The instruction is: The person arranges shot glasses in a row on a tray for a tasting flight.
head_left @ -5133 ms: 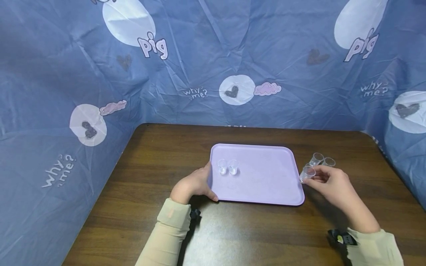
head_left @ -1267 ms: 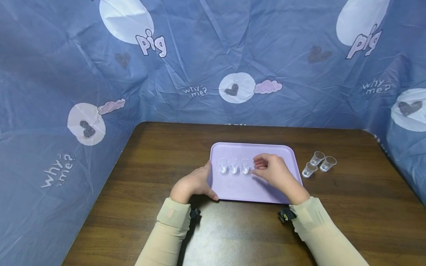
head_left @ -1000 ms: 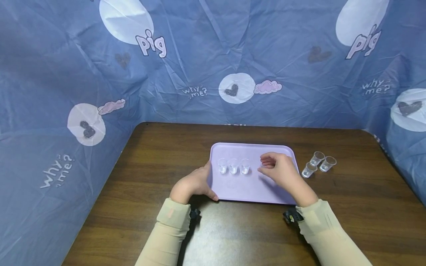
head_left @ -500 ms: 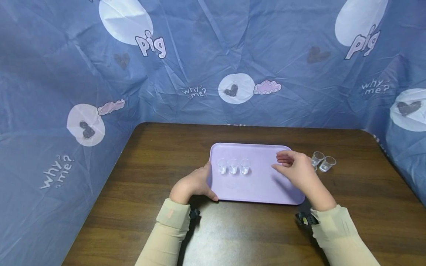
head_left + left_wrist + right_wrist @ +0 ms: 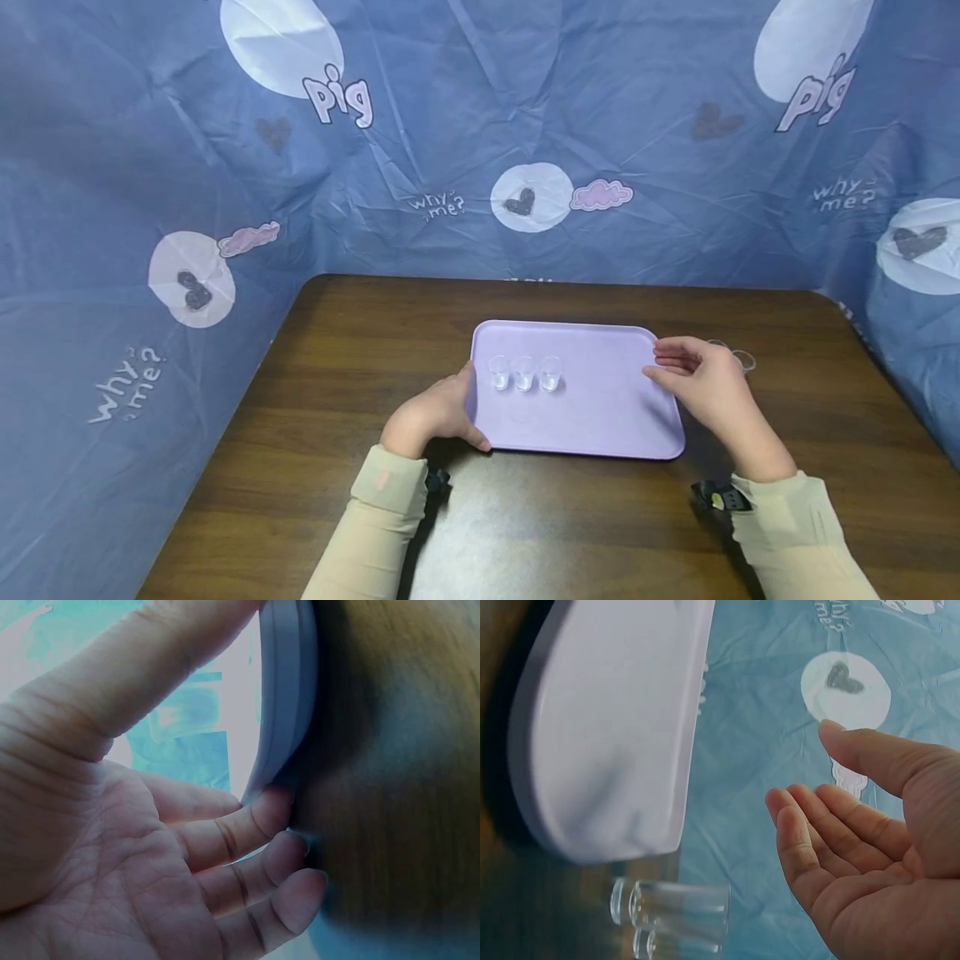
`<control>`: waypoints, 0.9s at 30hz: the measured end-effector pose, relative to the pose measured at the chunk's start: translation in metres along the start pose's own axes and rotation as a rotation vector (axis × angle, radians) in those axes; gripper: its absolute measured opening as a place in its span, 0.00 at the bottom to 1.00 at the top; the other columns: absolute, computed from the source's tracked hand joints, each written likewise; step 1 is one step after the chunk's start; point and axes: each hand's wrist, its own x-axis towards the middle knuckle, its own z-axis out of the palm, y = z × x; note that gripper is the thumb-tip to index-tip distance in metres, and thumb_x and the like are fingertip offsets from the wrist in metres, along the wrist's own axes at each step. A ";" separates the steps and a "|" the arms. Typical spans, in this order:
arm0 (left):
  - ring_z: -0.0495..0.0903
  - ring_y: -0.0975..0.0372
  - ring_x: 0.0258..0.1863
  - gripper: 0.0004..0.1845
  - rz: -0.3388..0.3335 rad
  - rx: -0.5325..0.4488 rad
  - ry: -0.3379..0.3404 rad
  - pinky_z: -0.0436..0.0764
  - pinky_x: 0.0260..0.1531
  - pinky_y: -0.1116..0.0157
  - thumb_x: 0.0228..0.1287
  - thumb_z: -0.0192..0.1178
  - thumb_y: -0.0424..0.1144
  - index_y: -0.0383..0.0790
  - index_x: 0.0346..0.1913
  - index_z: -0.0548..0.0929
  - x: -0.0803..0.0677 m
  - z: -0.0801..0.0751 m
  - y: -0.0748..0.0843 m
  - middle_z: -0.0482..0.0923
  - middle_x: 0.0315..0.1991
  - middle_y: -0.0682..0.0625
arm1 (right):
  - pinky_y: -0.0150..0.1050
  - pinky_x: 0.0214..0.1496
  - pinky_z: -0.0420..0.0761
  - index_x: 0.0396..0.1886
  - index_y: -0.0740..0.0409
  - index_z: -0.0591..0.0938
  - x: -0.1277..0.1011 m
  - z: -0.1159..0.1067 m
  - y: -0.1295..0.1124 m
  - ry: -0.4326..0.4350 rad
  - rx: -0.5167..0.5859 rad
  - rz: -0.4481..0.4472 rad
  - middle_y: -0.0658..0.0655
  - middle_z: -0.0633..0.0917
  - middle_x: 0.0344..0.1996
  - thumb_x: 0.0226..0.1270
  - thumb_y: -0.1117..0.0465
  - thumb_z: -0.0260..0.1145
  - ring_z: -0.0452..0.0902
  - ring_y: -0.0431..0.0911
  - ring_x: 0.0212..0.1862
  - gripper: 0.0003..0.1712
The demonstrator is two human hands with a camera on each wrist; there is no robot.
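A lilac tray (image 5: 600,412) lies on the brown table. Three small clear cups (image 5: 524,373) stand in a row on its left part. My left hand (image 5: 459,410) grips the tray's left edge. In the left wrist view the thumb lies on top of the rim (image 5: 289,697) and the fingers (image 5: 225,825) curl under it. My right hand (image 5: 678,367) hovers with fingers relaxed and holding nothing over the tray's right edge. It hides most of the loose clear cups (image 5: 744,359) just beyond it. The right wrist view shows that hand (image 5: 817,796), those cups (image 5: 679,907) and the tray (image 5: 607,735).
Blue printed cloth (image 5: 480,125) walls in the table at the back and both sides. Bare brown tabletop (image 5: 555,525) lies between my forearms. A dark strap (image 5: 720,497) sits on my right wrist.
The tray held two cups five seconds ago and now holds three. In the last second my right hand moved empty from the cup row rightward to the tray's right edge. The left hand stayed.
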 end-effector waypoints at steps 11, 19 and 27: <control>0.59 0.50 0.61 0.71 0.024 0.012 0.008 0.58 0.59 0.60 0.23 0.79 0.52 0.27 0.68 0.43 0.001 -0.001 0.001 0.56 0.63 0.33 | 0.23 0.30 0.76 0.42 0.61 0.80 -0.009 -0.016 0.011 0.050 -0.089 0.057 0.59 0.83 0.36 0.47 0.55 0.73 0.80 0.46 0.35 0.23; 0.61 0.50 0.60 0.72 0.026 -0.019 0.028 0.61 0.58 0.59 0.22 0.80 0.49 0.29 0.69 0.42 -0.002 0.000 -0.002 0.59 0.62 0.33 | 0.21 0.31 0.75 0.44 0.61 0.80 -0.013 -0.023 0.022 0.092 -0.106 0.060 0.60 0.83 0.37 0.47 0.56 0.74 0.80 0.49 0.37 0.24; 0.62 0.51 0.59 0.71 0.036 -0.013 0.029 0.61 0.57 0.60 0.22 0.80 0.49 0.30 0.69 0.43 0.000 0.000 -0.002 0.60 0.62 0.33 | 0.20 0.31 0.74 0.46 0.62 0.79 -0.016 -0.030 0.030 0.090 -0.114 0.084 0.61 0.82 0.39 0.46 0.55 0.74 0.80 0.53 0.40 0.27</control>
